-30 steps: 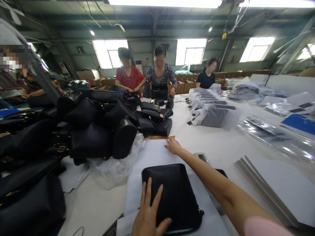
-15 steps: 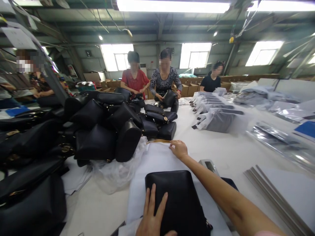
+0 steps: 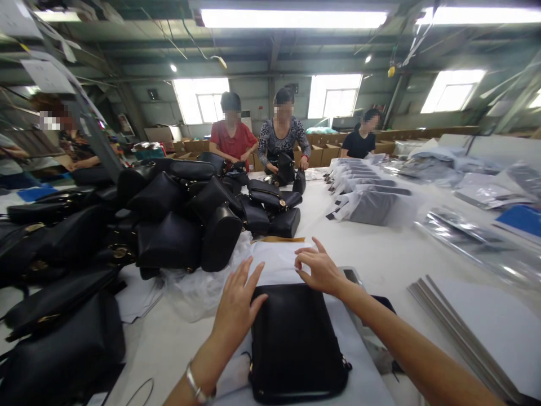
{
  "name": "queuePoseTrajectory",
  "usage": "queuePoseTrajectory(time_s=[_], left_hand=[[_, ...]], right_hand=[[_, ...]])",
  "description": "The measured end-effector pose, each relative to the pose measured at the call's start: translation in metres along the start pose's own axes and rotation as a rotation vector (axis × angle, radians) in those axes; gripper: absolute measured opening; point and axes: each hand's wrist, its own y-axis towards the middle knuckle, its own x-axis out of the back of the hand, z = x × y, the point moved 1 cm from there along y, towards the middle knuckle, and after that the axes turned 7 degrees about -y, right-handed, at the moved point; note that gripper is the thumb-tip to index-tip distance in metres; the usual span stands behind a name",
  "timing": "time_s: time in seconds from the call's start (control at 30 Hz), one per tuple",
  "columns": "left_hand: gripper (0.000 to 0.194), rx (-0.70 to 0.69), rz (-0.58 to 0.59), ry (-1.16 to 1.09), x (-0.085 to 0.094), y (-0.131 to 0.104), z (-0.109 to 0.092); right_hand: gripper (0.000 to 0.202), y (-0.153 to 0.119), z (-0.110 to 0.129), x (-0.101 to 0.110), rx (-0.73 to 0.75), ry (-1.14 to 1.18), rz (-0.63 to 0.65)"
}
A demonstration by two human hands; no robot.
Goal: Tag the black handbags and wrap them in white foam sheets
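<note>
At our left, a pile of black bags spreads over the white table, with crumpled see-through plastic along its near right side. Next comes our left hand, a bracelet at its wrist. Its fingers are loosely spread, thumb standing apart, over the far left corner of one black bag; we cannot tell whether the thumb touches it. This bag lies flat on a white sheet, directly before us, and its long axis seems to run away from us. From the left fingers it lies rightward and toward us; from the right fingers, toward us and slightly left. The left hand is the nearer one. Our right hand is just beyond the bag's far edge, over the sheet, with thumb and forefinger curled toward each other; whether they pinch the sheet we cannot tell. Farther right are a grey device beside our forearm, a row of wrapped bags and a stack of boards.
</note>
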Motion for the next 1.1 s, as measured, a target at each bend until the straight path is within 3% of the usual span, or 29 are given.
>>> queuePoseTrajectory(time_s=[0.07, 0.17, 0.23, 0.3, 0.37, 0.47, 0.57, 0.67, 0.73, 0.77, 0.87, 0.93, 1.03, 1.1], left_hand=[[0.078, -0.091, -0.024, 0.074, 0.003, 0.029, 0.002], [0.094, -0.232, 0.105, 0.111, 0.003, 0.059, 0.003], [0.096, -0.281, 0.200, 0.080, 0.005, 0.067, 0.004], [0.086, -0.292, 0.235, 0.055, 0.010, 0.064, 0.003], [0.058, -0.313, 0.219, 0.079, 0.018, 0.051, 0.000], [0.015, -0.359, 0.175, 0.153, 0.029, 0.021, -0.009], [0.019, -0.353, 0.085, 0.160, 0.034, -0.001, -0.017], [0.058, -0.245, -0.017, 0.137, 0.034, 0.001, -0.015], [0.081, -0.130, 0.035, 0.117, 0.030, 0.011, -0.007], [0.082, -0.087, 0.096, 0.104, 0.027, 0.017, -0.002], [0.047, -0.070, 0.265, 0.074, 0.015, 0.031, 0.011], [0.024, -0.097, 0.278, 0.071, 0.008, 0.034, 0.016], [0.022, -0.115, 0.242, 0.062, 0.000, 0.032, 0.021], [0.020, -0.122, 0.206, 0.049, -0.002, 0.030, 0.023]], right_hand=[[0.019, -0.015, 0.015, 0.015, 0.088, -0.015, -0.025], [0.027, -0.038, 0.030, 0.029, 0.186, -0.031, -0.035], [0.029, -0.051, 0.035, 0.033, 0.224, -0.031, -0.030], [0.026, -0.062, 0.038, 0.037, 0.226, -0.026, -0.013], [0.027, -0.071, 0.039, 0.040, 0.169, -0.026, -0.009], [0.050, -0.081, 0.043, 0.042, 0.022, -0.056, -0.007], [0.049, -0.086, 0.046, 0.038, -0.037, -0.088, 0.037], [0.025, -0.088, 0.046, 0.031, 0.002, -0.078, 0.068], [0.018, -0.087, 0.045, 0.027, -0.009, -0.048, 0.060], [0.017, -0.086, 0.044, 0.026, -0.030, -0.029, 0.044], [0.019, -0.077, 0.043, 0.022, -0.101, -0.002, -0.039], [0.039, -0.069, 0.040, 0.019, -0.138, -0.015, -0.067], [0.065, -0.054, 0.029, 0.006, -0.192, -0.015, 0.045], [0.063, -0.045, 0.020, -0.003, -0.221, 0.016, 0.163]])
